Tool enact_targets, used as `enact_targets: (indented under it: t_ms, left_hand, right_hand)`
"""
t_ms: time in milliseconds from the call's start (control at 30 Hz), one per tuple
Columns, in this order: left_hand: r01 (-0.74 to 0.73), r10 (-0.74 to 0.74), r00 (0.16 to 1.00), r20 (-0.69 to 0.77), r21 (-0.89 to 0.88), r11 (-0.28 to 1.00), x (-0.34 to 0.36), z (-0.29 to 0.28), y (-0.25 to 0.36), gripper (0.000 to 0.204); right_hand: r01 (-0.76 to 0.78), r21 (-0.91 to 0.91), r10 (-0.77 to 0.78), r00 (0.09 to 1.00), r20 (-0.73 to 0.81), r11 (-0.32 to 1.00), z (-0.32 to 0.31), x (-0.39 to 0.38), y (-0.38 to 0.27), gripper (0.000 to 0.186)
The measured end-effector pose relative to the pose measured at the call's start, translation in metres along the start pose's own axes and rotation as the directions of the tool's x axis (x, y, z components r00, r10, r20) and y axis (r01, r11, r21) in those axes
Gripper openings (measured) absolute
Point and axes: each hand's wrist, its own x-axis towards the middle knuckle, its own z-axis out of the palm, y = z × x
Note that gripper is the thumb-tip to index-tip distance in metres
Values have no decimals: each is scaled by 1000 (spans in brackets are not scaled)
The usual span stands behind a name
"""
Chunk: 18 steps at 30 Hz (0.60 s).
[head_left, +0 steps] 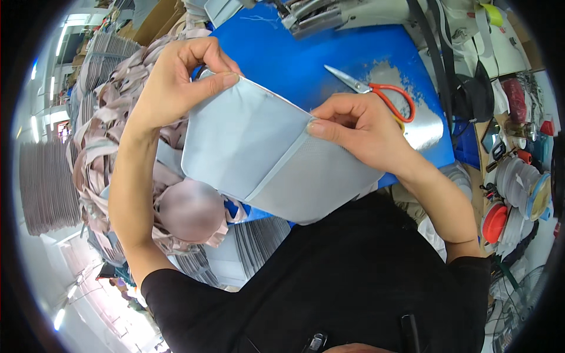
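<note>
My left hand (pixel 182 82) pinches the top left part of a light grey fabric piece (pixel 241 141), thumb on its face near the edge. My right hand (pixel 359 129) grips the same top edge further right, thumb beside a pale seam band (pixel 279 162) that runs down between the smooth panel and a grey mesh section (pixel 312 179). The piece is held over the front of a blue work surface (pixel 265 41). Scissors (pixel 344 76) with orange-red handles lie just behind my right hand, partly hidden by it.
A sewing machine (pixel 329 15) is at the back. Tangled pink-grey strips (pixel 100 150) and stacked grey pieces (pixel 50 182) crowd the left, with more stacks (pixel 259 241) below the surface. Black straps (pixel 432 59) hang at the right, beside spools (pixel 509 176) and assorted supplies.
</note>
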Motion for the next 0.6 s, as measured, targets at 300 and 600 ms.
enact_targets:
  t_ms: [300,600]
  left_hand:
    - [50,-51,998,-37,-37,998,82,-22,-45,18]
    - [35,-28,995,-100,67,997,112,-33,-77,45]
  right_hand:
    - [7,292,25,994,-108,956,-10,47,-6,30]
    - [-16,281,76,976,-206,959,-16,70,-15,33]
